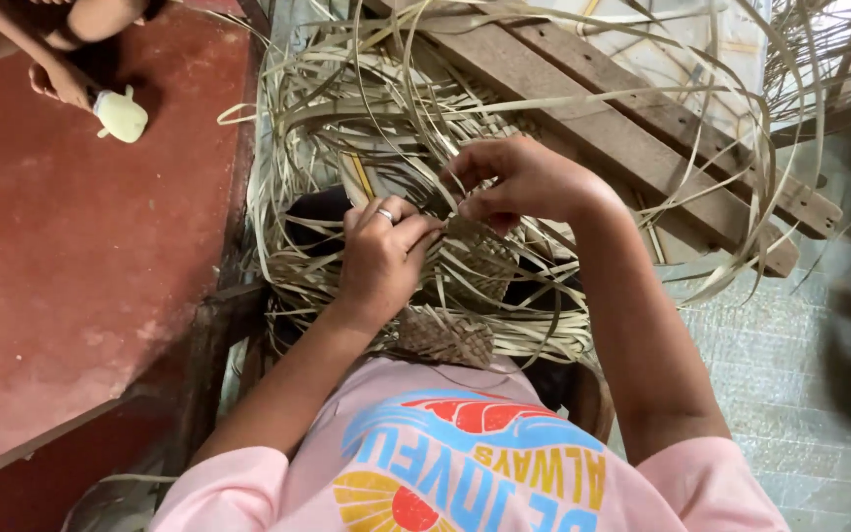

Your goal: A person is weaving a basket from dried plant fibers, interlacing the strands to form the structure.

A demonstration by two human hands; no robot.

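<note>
My left hand [381,258], a ring on one finger, presses down on a small woven palm-leaf piece [479,258], its fingers curled over the loose strips. My right hand [522,180] hovers just above and to the right, pinching a thin pale leaf strip between thumb and fingers. A second finished woven piece [443,337] lies against my lap, below the left wrist. A tangle of long dried leaf strips [346,108] spreads around and beyond both hands.
Brown wooden planks [642,138] run diagonally behind the strips. A red floor [70,256] lies to the left, where another person's hand [61,84] holds a small pale bottle [122,115]. Grey tiled ground [790,374] is on the right.
</note>
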